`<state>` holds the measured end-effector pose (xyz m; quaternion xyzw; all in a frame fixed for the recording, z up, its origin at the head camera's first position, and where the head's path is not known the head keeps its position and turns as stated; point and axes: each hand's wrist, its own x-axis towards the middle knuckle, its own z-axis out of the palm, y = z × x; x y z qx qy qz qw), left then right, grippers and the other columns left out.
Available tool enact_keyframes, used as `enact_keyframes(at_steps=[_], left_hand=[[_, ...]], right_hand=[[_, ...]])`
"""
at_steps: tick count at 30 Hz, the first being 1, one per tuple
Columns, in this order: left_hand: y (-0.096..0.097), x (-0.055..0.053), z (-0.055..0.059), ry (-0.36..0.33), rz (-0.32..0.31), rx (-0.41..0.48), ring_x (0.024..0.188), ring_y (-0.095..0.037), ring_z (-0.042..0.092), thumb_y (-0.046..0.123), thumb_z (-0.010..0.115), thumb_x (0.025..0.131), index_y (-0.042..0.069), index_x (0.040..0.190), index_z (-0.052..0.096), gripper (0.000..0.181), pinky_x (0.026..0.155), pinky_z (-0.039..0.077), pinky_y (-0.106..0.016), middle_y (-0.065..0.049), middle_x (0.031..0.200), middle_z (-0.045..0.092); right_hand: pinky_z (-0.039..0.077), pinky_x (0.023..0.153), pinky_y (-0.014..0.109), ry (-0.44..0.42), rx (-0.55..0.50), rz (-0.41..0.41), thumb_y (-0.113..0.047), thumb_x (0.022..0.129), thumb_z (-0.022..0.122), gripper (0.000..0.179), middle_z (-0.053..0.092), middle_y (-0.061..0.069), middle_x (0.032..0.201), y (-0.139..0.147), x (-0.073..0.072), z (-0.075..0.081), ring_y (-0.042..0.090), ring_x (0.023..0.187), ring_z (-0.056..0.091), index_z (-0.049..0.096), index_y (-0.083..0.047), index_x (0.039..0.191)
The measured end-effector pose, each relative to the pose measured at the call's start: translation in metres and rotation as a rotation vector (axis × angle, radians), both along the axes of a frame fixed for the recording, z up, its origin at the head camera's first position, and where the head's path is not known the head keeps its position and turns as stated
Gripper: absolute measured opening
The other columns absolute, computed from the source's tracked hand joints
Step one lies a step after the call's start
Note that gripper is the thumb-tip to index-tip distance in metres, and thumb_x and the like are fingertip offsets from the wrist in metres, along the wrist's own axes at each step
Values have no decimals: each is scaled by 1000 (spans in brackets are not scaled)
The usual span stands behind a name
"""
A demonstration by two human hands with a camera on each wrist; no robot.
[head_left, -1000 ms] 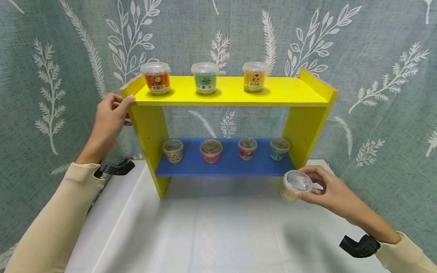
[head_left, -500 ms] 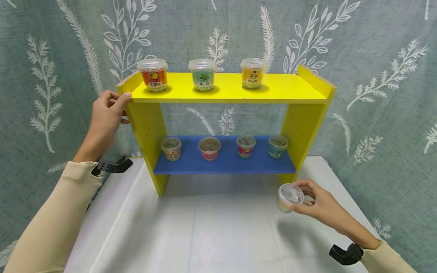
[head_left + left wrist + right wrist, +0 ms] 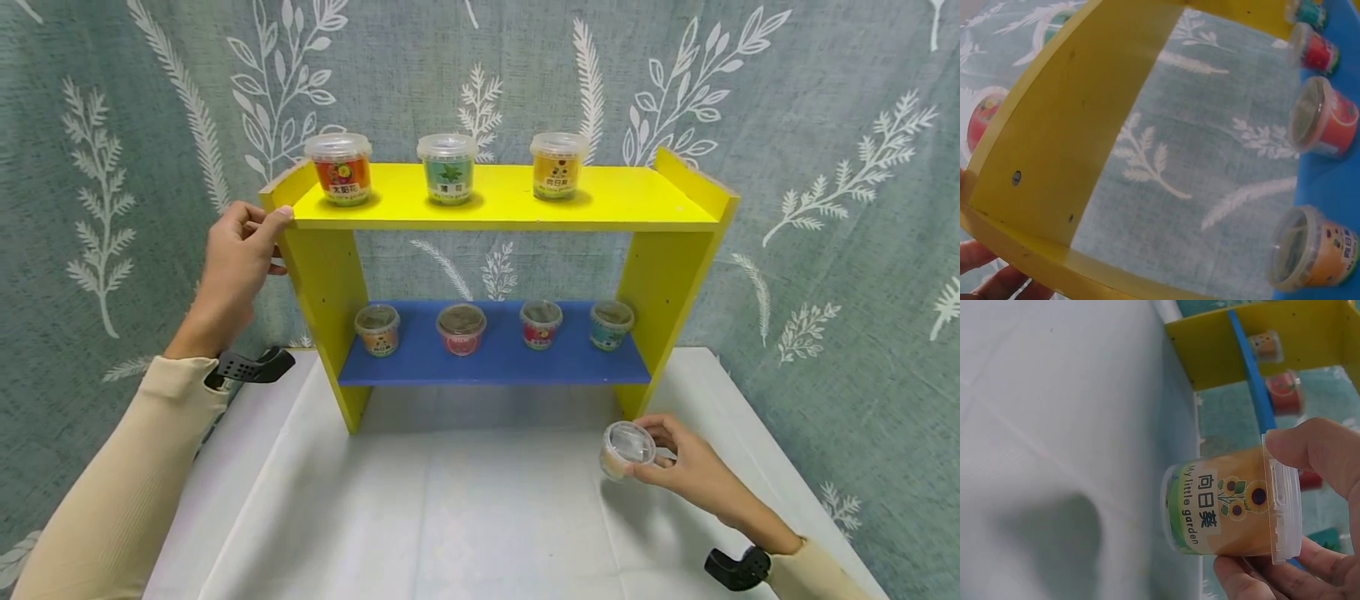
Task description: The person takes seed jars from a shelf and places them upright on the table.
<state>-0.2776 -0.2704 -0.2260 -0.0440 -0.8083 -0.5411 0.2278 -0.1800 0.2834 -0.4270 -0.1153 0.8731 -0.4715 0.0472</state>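
In the head view my right hand (image 3: 686, 467) grips a clear-lidded plastic cup (image 3: 628, 446) low at the right, in front of the shelf's right leg. The right wrist view shows the same cup's orange label (image 3: 1229, 500) with sunflowers, thumb on the lid's rim and fingers beneath. A gap and a shadow separate it from the white tabletop. My left hand (image 3: 238, 262) grips the upper left corner of the yellow shelf (image 3: 495, 223), thumb over the edge. Its fingers (image 3: 1000, 284) show beside the yellow side panel in the left wrist view.
Three lidded cups stand on the yellow top board: a red one (image 3: 342, 173), a green one (image 3: 448, 172) and a yellow one (image 3: 558, 169). Several smaller cups line the blue lower board (image 3: 495, 367). A white cloth (image 3: 465, 517) covers the table; a leaf-patterned curtain (image 3: 840, 233) hangs behind.
My right hand has carried the cup down and slightly left, from beside the blue board's right end to lower over the table. The left hand keeps its grip on the shelf.
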Motion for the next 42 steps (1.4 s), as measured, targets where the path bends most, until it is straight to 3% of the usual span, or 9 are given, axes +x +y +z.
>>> enact_keyframes(at_steps=[6, 14, 20, 26, 42], left_hand=[[4, -1, -2, -1, -17, 11, 92, -15, 58, 51, 54, 104, 17, 106, 51, 34, 71, 52, -22, -2, 107, 52], [4, -1, 0, -11, -27, 24, 92, -16, 57, 50, 55, 103, 17, 107, 50, 34, 72, 51, -24, -2, 106, 51], [0, 1, 4, 0, -33, 21, 94, -17, 57, 51, 54, 104, 17, 107, 48, 34, 74, 50, -25, -2, 108, 50], [-1, 2, 2, -9, -22, 19, 93, -15, 56, 52, 54, 103, 18, 105, 48, 34, 72, 50, -24, -2, 105, 51], [0, 3, 1, -13, -14, 10, 94, -17, 55, 55, 53, 102, 18, 106, 48, 37, 75, 50, -29, -3, 106, 51]], right_hand=[[52, 97, 41, -47, 30, -56, -38, 88, 83, 71, 57, 13, 137, 6, -2, -9, 35, 129, 55, 46, -9, 142], [52, 91, 30, -106, 6, -97, -38, 88, 83, 73, 57, 13, 137, 8, -3, -19, 35, 129, 54, 45, -8, 143], [54, 87, 33, -71, -17, -78, -33, 88, 84, 72, 57, 16, 138, 3, -7, -24, 33, 122, 58, 47, -7, 143], [55, 81, 31, -81, -33, -95, -26, 86, 85, 71, 56, 17, 138, 2, -5, -30, 27, 112, 62, 47, -6, 142], [55, 84, 35, -176, 16, -110, -35, 86, 85, 77, 53, 18, 142, 2, -6, -41, 31, 119, 59, 45, -9, 146]])
